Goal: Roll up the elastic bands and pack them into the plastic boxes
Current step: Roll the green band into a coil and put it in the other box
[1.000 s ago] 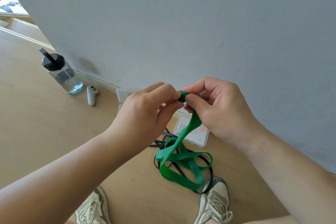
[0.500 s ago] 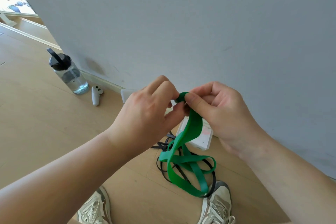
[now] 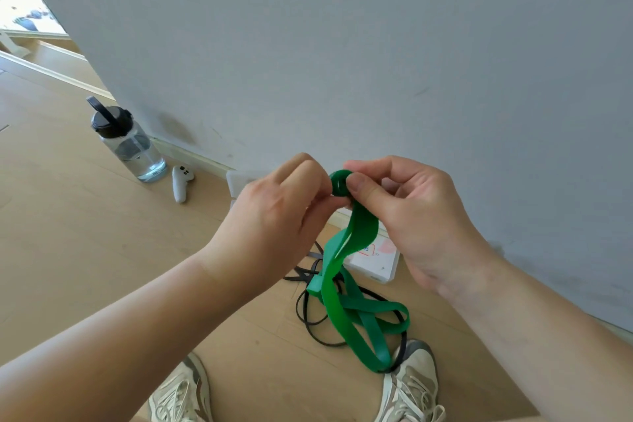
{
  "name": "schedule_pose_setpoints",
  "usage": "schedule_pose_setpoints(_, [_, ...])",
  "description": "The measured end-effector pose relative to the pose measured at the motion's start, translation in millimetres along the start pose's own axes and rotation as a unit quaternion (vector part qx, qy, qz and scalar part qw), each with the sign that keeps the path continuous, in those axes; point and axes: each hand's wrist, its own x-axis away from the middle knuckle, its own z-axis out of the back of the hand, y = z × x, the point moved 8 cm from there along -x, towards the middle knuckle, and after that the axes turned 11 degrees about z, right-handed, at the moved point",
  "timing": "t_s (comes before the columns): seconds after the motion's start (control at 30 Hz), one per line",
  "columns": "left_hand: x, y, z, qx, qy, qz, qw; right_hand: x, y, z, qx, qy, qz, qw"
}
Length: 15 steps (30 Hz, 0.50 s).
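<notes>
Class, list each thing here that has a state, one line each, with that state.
green elastic band: one end coiled, rest hanging loose.
left hand: pinches the coiled end.
right hand: pinches the coiled end.
black elastic band: unrolled, on the floor.
water bottle: upright, capped, part full.
plastic box: on the floor, open or shut unclear.

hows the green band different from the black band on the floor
The green band is wide and flat; the black band is a thin strip. The green band's top end is coiled into a small roll pinched between the left hand and right hand; the black band lies loose and unheld on the floor. Both are long loops, tangled together on the floor.
</notes>
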Motion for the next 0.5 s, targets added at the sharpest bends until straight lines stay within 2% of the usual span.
schedule_pose_setpoints(0.13, [4.4,5.9,-7.3,0.022,-0.051,-0.011,0.998,-2.3,-6.0,6.0,0.055,-0.019,0.039,0.998])
schedule_pose_setpoints(0.33, [2.2,-0.3,9.3,0.064,0.019,0.068,0.995,-2.8,-11.2,0.1,0.086,-0.062,0.068,0.992])
schedule_pose_setpoints(0.5, [5.3,4.3,1.7,0.056,-0.006,0.024,0.998,-2.3,-16.8,-2.6,0.083,-0.086,0.085,0.989])
